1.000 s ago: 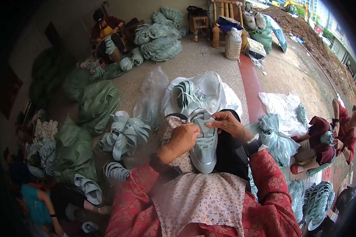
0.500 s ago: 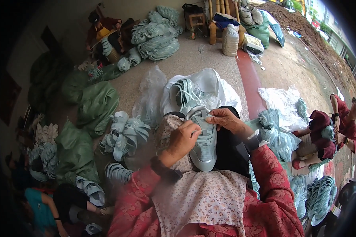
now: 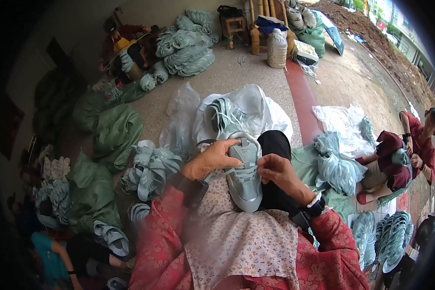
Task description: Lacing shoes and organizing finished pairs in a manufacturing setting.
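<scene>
Clasping the shoe [image 3: 248, 187], the left hand [image 3: 209, 163] sits at its 10 o'clock, thumb across the top and fingers parted from it near the opening. From that hand the shoe lies at 4 o'clock, top side up over the lap, toe to 6. The right hand [image 3: 284, 175] is at the shoe's 3 o'clock, so the shoe lies at its 9; its fingers curl in toward the thumb beside the laces [image 3: 248, 169] (whether they pinch one, I cannot tell).

Around the shoe, left to right: a green sack [image 3: 118, 140] between 9 and 10, a pale bundle [image 3: 147, 176] at 9, a pile [image 3: 191, 54] well off at 11, a white bag [image 3: 271, 118] near 12, a jug [image 3: 277, 52] between 12 and 1, a blue bundle [image 3: 337, 163] at 3, a stack [image 3: 394, 239] at 4 and a co-worker [image 3: 424, 154] farther out at 3.

In the way, the left hand hides the shoe's upper left edge; the right fingertips cover a little of its right side.
</scene>
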The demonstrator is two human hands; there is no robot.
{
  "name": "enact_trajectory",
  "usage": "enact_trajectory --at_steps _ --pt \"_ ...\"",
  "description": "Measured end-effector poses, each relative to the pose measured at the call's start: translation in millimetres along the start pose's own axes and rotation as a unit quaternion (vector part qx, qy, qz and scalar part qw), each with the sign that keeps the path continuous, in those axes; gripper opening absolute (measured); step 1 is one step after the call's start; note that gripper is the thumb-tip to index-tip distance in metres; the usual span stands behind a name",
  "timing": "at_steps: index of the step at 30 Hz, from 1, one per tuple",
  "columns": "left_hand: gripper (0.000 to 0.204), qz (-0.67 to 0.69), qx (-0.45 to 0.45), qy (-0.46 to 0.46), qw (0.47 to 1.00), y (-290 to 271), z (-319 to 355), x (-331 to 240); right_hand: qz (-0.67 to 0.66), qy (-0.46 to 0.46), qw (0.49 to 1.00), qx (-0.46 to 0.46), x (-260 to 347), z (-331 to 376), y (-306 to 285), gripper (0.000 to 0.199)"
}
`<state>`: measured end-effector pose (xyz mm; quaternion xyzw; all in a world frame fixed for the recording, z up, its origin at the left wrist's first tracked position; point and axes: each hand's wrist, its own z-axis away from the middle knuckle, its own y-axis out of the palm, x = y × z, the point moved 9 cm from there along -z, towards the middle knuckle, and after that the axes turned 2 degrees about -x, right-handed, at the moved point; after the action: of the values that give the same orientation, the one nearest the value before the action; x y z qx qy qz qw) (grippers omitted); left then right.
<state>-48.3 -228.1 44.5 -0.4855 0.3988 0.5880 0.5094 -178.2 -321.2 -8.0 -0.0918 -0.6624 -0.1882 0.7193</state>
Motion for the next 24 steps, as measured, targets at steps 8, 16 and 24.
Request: enact_trajectory --at_steps 8,16,24 --pt "0.071 -0.136 -0.114 0.039 0.983 -20.4 -12.3 31.3 0.014 -0.023 0.999 -0.023 6.3 -7.0 18.2 0.013" --pt "0.059 -0.029 -0.066 -0.02 0.997 -10.2 0.8 3.1 0.016 -0.097 0.976 -0.196 38.5 1.1 -43.6 0.019" --pt "0.055 0.021 -0.044 0.006 0.999 -17.8 -12.4 12.2 -0.596 -0.176 0.749 -0.229 -41.4 122.0 -421.1 0.031"
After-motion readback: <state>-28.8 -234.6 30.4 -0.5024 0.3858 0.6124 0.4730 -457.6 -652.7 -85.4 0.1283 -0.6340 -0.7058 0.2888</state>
